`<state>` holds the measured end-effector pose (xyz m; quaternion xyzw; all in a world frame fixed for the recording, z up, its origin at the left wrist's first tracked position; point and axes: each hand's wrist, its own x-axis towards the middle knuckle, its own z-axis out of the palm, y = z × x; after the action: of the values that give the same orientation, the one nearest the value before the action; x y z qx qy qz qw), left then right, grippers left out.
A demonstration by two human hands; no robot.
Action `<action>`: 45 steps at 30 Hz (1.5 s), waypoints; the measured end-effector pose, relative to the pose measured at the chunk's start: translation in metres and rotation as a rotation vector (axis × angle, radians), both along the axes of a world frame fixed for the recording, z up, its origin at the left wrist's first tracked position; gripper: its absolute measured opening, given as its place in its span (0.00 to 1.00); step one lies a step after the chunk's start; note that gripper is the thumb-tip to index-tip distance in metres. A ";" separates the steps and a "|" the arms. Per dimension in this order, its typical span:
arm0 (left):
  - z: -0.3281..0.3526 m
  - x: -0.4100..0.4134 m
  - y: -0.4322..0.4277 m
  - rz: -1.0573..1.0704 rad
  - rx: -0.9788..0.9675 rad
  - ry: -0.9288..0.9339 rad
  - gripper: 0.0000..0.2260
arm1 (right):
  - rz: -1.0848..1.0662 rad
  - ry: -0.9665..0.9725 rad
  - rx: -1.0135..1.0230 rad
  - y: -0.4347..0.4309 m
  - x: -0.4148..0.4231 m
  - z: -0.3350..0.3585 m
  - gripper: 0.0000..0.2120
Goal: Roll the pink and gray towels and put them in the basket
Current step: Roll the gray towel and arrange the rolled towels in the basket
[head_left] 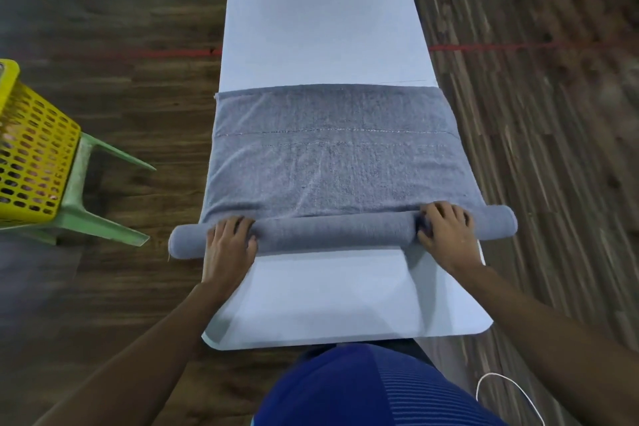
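Far left: yellow perforated basket [33, 149], cut off by the frame edge and standing on a pale green plastic stool [84, 207]. The basket's mouth is out of view. A pinkish tint shows through the lower holes, but I cannot tell what it is.

Stool stands on a dark wood floor [138, 114]. A thin red line [155, 52] on the floor runs behind the counter.

Centre: long white counter [321, 28], running away from the person. Gray towel [332, 162] lies across its middle, flat, with its far hem square to the counter edges. The near portion is wound into a tight roll [335, 232] lying crosswise. Both ends of the roll overhang the counter sides. The flat part joins the roll on its far side.

Left hand [230, 242] rests on the roll near its left end, palm down, with fingers [238, 223] curled over the top and gripping the cloth. Right hand [446, 232] is placed the same way near the right end, with fingers [439, 209] bent over the roll and holding it. Bare counter shows between the roll and the person.

Bottom centre: blue striped garment [363, 391] on the person's body. Lower right: a loop of white cord [501, 387] lies against the floor.
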<state>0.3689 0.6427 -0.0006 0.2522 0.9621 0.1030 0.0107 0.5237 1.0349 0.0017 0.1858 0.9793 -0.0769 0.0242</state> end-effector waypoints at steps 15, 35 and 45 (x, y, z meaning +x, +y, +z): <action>0.013 -0.014 0.009 -0.076 -0.098 -0.315 0.14 | -0.003 -0.310 -0.107 0.000 -0.017 0.007 0.17; 0.006 -0.019 0.004 -0.049 -0.049 -0.269 0.09 | -0.051 -0.322 -0.143 -0.002 -0.021 0.015 0.15; -0.009 -0.008 -0.005 -0.145 -0.160 -0.121 0.29 | 0.092 -0.092 -0.005 -0.014 0.000 -0.013 0.30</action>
<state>0.3613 0.6375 -0.0099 0.3128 0.9441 0.0399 0.0964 0.5239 1.0206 -0.0108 0.1440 0.9844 -0.0695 0.0734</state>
